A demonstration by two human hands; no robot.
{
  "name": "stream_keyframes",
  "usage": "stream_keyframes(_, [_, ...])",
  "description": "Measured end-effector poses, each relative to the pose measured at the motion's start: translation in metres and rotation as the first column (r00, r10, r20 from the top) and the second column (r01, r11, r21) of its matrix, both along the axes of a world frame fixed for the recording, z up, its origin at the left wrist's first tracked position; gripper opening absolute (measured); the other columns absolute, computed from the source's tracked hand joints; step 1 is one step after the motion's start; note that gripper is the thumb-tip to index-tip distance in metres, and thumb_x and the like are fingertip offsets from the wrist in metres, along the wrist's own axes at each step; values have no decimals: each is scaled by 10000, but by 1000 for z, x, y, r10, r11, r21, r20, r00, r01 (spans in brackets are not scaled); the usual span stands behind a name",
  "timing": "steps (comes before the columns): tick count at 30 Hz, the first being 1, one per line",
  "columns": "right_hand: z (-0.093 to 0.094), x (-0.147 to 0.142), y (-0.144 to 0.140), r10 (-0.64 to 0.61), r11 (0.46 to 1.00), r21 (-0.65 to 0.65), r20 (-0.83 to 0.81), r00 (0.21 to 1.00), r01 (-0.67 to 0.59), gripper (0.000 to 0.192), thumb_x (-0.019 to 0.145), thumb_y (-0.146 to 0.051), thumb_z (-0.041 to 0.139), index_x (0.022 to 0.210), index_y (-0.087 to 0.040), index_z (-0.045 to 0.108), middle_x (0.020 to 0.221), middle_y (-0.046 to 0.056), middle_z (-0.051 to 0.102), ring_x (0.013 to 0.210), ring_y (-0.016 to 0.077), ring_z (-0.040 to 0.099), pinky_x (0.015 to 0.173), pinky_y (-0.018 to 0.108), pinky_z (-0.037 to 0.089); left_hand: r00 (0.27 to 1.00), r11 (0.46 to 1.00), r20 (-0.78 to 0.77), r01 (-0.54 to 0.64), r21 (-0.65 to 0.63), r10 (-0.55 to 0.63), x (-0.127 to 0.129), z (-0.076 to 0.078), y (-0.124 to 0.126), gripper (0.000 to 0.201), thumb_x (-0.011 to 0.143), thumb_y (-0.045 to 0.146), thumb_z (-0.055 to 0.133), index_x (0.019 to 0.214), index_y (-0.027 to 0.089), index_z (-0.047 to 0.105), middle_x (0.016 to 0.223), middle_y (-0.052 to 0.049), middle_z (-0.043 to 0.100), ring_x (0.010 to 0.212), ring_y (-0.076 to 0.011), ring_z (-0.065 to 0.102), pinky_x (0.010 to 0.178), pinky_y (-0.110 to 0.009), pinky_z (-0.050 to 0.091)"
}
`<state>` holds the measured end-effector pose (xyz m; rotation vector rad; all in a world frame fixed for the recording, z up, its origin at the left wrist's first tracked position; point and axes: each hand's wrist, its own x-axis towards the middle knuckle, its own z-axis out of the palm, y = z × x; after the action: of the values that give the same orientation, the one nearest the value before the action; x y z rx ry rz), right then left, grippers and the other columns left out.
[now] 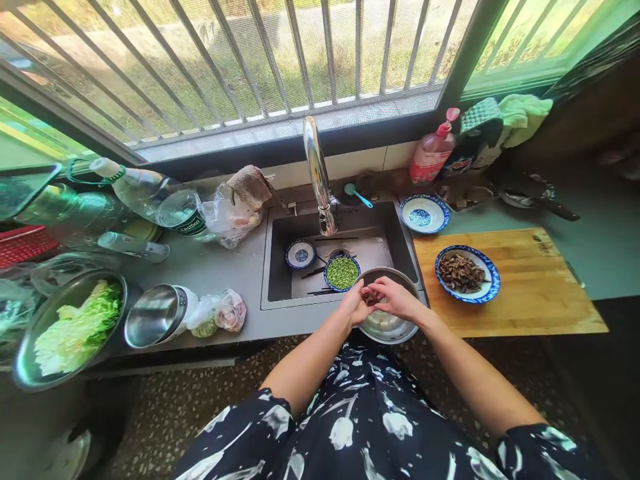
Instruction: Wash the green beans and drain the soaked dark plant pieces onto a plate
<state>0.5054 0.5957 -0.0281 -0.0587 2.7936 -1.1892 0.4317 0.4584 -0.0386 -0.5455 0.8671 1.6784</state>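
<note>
My left hand [354, 305] and my right hand [398, 299] meet over a round metal basin [386, 329] at the front edge of the sink. Both are closed around a small clump of dark brown strips [371, 297], whose kind I cannot make out. Similar brown strips [461, 272] are heaped in a blue-rimmed bowl [489, 291] on the wooden cutting board [545, 287], to the right. Just beyond my left hand, a bowl of green beans [343, 271] stands in the sink. My hands and forearms hide part of the basin.
The dark sink [385, 240] also holds a small blue-and-white dish [301, 255] and chopsticks. A faucet [316, 173] rises behind. At left are a pot of cabbage [83, 327], a steel pan [155, 317] and plastic bags [230, 311]. A patterned plate [425, 214] lies at right.
</note>
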Motion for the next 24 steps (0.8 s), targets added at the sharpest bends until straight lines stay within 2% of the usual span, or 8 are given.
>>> stream_keyframes(4, [-6,3,13,-229,970,-79,26,973,231,302,822,-253,516,1095,-165,610,1004,65,628,855,157,588,813,292,467,989,997,-147,-24,-71,13,-1,2,-3,94,750,56,586,828,103,608,711,-50,623,614,-103,576,652,-249,470])
stream_keyframes(9, [-31,15,12,-138,948,301,97,986,103,232,817,-107,452,902,-128,667,976,112,651,951,197,584,879,316,442,875,960,-442,85,-265,-200,-1,1,-2,193,722,-35,525,810,117,606,704,-11,595,574,-73,536,652,-236,460])
stream_keyframes(11, [-33,17,13,-176,938,305,1,984,167,228,814,-100,459,898,-132,669,1003,115,652,974,200,580,895,319,437,692,888,-600,132,-441,-401,-2,4,-1,224,720,-38,498,804,127,624,679,0,584,574,-82,522,668,-246,455])
stream_keyframes(13, [-27,16,16,-289,940,155,-110,951,303,228,840,-156,464,949,-154,663,1009,87,660,947,182,594,875,302,452,436,839,-735,94,-536,-519,-4,8,0,241,734,-12,492,826,148,648,728,-11,608,667,-110,548,740,-263,454])
stream_keyframes(16, [-18,16,18,-367,928,15,-130,921,372,259,883,-231,430,1004,-175,652,984,62,666,899,163,608,809,271,470,144,882,-872,6,-472,-468,-5,10,2,246,762,37,507,876,186,667,915,-38,633,909,-149,556,888,-285,417])
stream_keyframes(18, [-20,20,15,-257,956,137,-40,966,260,254,870,-200,439,977,-158,665,964,86,662,893,177,604,793,267,459,202,877,-856,26,-481,-475,-5,6,4,238,742,16,518,825,179,670,877,-40,631,889,-151,564,877,-286,425])
stream_keyframes(21, [-26,31,10,-24,940,339,177,984,-38,261,823,-129,464,960,-154,684,922,106,656,885,193,588,794,272,430,558,845,-663,143,-516,-499,-3,-5,5,231,706,-38,509,737,148,642,645,1,571,630,-104,541,711,-251,464])
stream_keyframes(24, [-23,45,8,107,907,374,244,964,-195,312,821,-110,423,973,-181,686,884,88,650,886,198,560,804,289,408,769,923,-547,145,-355,-331,-5,-8,4,201,710,-36,533,787,125,626,627,16,554,556,-63,507,634,-212,459])
